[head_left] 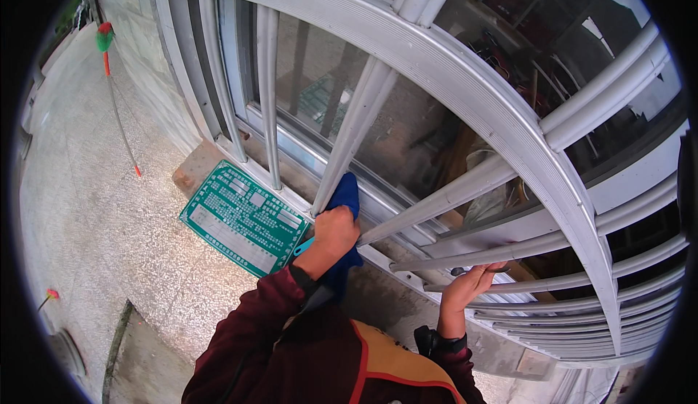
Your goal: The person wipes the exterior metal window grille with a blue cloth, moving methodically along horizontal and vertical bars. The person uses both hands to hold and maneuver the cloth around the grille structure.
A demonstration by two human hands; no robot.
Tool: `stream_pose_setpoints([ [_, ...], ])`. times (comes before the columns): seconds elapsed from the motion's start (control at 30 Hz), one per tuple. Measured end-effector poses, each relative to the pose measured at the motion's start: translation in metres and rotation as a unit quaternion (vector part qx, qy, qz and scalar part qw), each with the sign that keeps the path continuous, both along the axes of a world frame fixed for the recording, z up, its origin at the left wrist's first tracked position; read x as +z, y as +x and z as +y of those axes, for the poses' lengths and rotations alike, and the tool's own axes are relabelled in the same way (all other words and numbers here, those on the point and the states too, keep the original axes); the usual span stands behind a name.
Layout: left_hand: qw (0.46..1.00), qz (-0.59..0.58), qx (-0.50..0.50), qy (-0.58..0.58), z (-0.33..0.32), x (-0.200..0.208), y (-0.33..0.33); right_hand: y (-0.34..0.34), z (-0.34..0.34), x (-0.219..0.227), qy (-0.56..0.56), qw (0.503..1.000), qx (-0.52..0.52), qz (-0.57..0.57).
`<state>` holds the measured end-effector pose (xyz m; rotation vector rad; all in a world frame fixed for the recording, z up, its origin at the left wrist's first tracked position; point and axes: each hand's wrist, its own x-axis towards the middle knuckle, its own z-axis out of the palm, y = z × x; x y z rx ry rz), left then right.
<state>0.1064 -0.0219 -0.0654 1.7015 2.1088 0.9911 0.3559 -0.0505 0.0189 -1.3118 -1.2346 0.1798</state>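
My left hand (336,231) is closed around a dark blue cloth (347,188), pressed against the lower end of a silver metal window bar (358,124). More of the cloth hangs below the hand. A thin light-blue piece (304,246) shows beside my left wrist; its kind is unclear. My right hand (469,288) is among the lower bars to the right, its fingers curled near a bar (538,245). Small dark shapes show at its fingertips, too unclear to name.
A green sign board (243,219) with white print leans below the window on the left. Behind the bars is a window pane (305,62). A curved silver rail (465,48) crosses in front. On the speckled floor (65,208) lies a long-handled brush (106,37) with a red-and-green head.
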Motion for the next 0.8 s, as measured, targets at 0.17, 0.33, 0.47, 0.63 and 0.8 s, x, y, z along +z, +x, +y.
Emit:
stream_pose_setpoints([
  [0.17, 0.999, 0.001, -0.026, -0.036, -0.002, -0.002, 0.000, -0.014, -0.001, 0.014, 0.028, 0.999, 0.009, -0.037],
  [0.33, 0.994, 0.027, -0.109, -0.003, -0.004, -0.003, -0.008, -0.016, 0.000, 0.017, 0.030, 0.997, 0.014, -0.068],
  [0.47, 0.983, 0.057, -0.174, -0.021, -0.003, 0.000, -0.016, -0.015, 0.000, 0.014, 0.033, 0.997, 0.019, -0.068],
  [0.63, 0.964, 0.073, -0.252, -0.039, 0.007, 0.001, -0.021, -0.019, -0.003, 0.019, 0.009, 0.997, 0.006, -0.075],
  [0.8, 0.956, 0.012, -0.293, -0.032, 0.026, 0.001, -0.024, -0.014, -0.002, 0.018, 0.016, 0.996, 0.012, -0.086],
])
